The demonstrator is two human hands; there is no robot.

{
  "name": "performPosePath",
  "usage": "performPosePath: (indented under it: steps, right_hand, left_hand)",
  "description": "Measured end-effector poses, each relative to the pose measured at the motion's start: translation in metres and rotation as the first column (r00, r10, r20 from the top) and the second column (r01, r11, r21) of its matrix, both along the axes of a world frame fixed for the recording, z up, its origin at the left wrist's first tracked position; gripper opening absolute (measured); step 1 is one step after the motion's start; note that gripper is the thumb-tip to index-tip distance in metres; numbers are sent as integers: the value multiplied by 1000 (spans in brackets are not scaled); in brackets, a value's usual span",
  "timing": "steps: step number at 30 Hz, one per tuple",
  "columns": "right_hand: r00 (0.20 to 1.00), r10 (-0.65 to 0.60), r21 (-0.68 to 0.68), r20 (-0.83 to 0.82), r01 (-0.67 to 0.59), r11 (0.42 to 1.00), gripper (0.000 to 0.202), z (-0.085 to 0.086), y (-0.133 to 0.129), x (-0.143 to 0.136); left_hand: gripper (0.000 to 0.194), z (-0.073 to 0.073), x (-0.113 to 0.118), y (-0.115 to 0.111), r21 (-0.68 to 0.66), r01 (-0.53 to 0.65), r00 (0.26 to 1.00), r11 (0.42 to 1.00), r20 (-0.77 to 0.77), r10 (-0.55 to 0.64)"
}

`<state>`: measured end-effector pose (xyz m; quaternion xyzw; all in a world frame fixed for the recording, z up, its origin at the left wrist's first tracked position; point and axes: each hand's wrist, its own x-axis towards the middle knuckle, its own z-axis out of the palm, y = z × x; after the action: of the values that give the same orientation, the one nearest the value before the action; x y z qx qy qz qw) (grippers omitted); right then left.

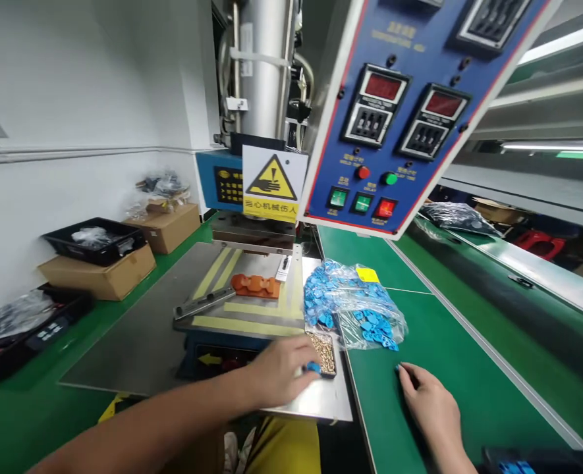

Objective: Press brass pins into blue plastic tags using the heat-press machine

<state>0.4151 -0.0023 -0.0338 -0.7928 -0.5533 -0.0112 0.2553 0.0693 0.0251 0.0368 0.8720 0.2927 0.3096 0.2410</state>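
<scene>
**In front of the press (266,85), a blue piece (313,367) is held by the left hand (281,372).**

The blue piece is held at the near left edge of a tray (335,368), which is filled with small gold-coloured parts (325,352). It is small and bright blue, and is partly covered by the fingers; its full outline cannot be told. The left grip is narrow, closed on it. By the right hand (432,405), low over the green tabletop (380,395), a blue bit (398,368) is pinched in a narrow grip.

Beyond the tray, a clear bag (355,306) of blue pieces is spread, marked with a yellow label (367,274). Left of the bag, an orange block (255,286) is set under the press, touched or nearly touched by a metal bar (205,304). The space above is taken up by a warning sign (271,184) and a tilted control panel (360,158).
</scene>
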Motion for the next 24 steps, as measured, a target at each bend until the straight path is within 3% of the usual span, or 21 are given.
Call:
performPosePath:
  steps: [3,5,6,8,11,13,15,19,24]
  right_hand:
    - [984,-82,52,-155,91,994,40,15,2,-18]
    - [964,-72,137,-255,109,984,39,30,9,-50]
    - [955,-15,195,-296,76,978,39,38,14,-72]
    - [913,240,287,-330,-145,947,36,55,31,-126]
    - [840,493,317,-226,-415,853,29,77,66,-210]
    - [834,534,263,-143,-488,832,22,88,93,-255]
    - [862,501,171,-75,-483,858,19,95,116,-286]
    - [899,438,135,1,-434,891,19,94,138,-312]
    - [891,404,93,206,-429,898,26,88,132,-315]
  left_hand:
    - [20,25,-73,19,-38,-152,988,988,-48,150]
    - [19,39,-109,40,-52,-256,965,965,-77,252]
    - [18,43,-123,52,-47,-294,953,955,-93,289]
    - [20,48,-139,77,-25,-339,934,941,-131,333]
    - [19,46,-145,110,35,-335,926,942,-172,336]
    - [15,40,-143,127,67,-320,931,945,-166,327]
    - [11,34,-141,138,79,-306,937,949,-149,315]
    - [14,27,-142,142,99,-285,942,953,-153,298]
    - [19,24,-147,137,169,-263,928,950,-224,297]
